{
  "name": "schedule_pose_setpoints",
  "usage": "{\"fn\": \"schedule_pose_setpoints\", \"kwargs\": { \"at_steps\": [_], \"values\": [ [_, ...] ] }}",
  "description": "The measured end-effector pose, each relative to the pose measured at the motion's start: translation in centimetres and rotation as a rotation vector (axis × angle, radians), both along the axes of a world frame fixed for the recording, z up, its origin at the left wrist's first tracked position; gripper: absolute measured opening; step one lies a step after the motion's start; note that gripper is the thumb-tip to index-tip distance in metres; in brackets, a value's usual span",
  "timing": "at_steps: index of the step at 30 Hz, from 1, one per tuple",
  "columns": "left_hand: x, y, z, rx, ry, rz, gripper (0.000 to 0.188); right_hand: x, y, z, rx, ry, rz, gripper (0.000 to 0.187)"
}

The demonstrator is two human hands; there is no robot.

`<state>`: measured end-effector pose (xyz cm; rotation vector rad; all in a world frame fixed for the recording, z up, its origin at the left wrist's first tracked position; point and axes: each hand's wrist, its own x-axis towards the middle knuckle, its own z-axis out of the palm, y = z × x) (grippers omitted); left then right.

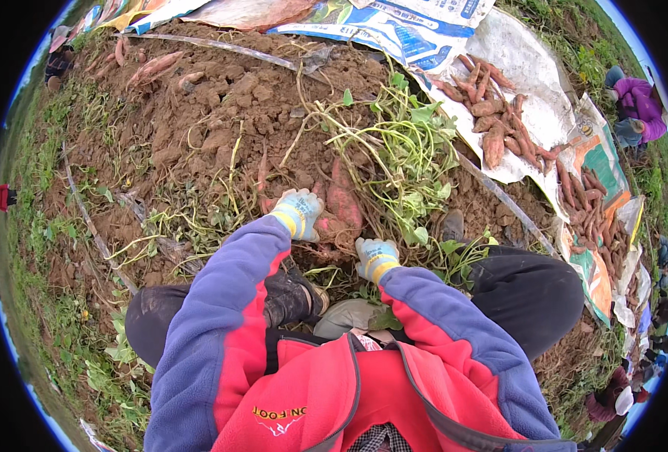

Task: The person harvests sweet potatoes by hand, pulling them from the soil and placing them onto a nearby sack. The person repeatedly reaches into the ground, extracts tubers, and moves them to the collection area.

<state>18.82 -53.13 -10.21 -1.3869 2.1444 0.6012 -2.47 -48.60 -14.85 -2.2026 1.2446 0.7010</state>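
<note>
The left hand (pixel 298 213), in a pale knitted glove with a yellow-striped cuff, has its grip curled down onto a cluster of reddish-pink, soil-smeared sweet potatoes (pixel 340 205) half buried in the brown earth. Whether the fingers close fully around a root cannot be told, since they sink behind the clump. The right hand (pixel 375 257), gloved the same way, presses at the near lower edge of the same cluster; its grip is also hidden in the dirt.

The tubers are long and tapering, dull pink under the crumbs of soil, the largest one standing nearly upright between the two hands. Tangled green vines with heart-shaped leaves (pixel 405 151) sprawl just beyond them, to the right. Further right, harvested sweet potatoes (pixel 492 120) lie heaped on a white woven sack spread flat (pixel 530 75). A person in a purple jacket (pixel 639 102) crouches at the far right edge.
</note>
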Motion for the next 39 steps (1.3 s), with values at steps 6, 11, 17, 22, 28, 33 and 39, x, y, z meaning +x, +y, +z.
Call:
{"fn": "schedule_pose_setpoints", "kwargs": {
  "at_steps": [6, 11, 17, 22, 28, 33, 39],
  "values": [
    [-0.6, 2.5, 0.3, -0.002, -0.054, 0.141, 0.067, 1.5, -0.3, 1.4, 0.176, 0.046, -0.157, 0.032],
    [-2.0, 3.3, 1.4, 0.027, -0.071, 0.292, 0.063, 2.3, 0.8, 2.4, 0.071, 0.045, -0.155, 0.036],
    [-1.9, 1.3, 3.6, -0.061, -0.123, 0.140, 0.057, 1.6, -0.2, 4.7, 0.169, -0.014, -0.143, 0.058],
    [-1.5, 0.4, 6.2, -0.249, -0.118, -0.115, 0.052, 1.6, -2.0, 5.9, -0.247, -0.267, -0.181, 0.088],
    [-1.6, 0.4, 9.1, -0.491, -0.014, -0.291, 0.047, 1.9, -2.6, 1.1, 0.055, -0.791, -0.354, 0.076],
    [-0.4, -0.1, 8.4, -0.456, 0.030, -0.235, 0.047, 3.0, -2.5, 0.3, 0.421, -1.128, -0.667, 0.054],
    [-0.1, -1.2, 7.1, -0.387, 0.031, -0.304, 0.048, 3.3, -2.8, 1.1, 0.120, -0.692, -0.452, 0.051]
  ]
}}
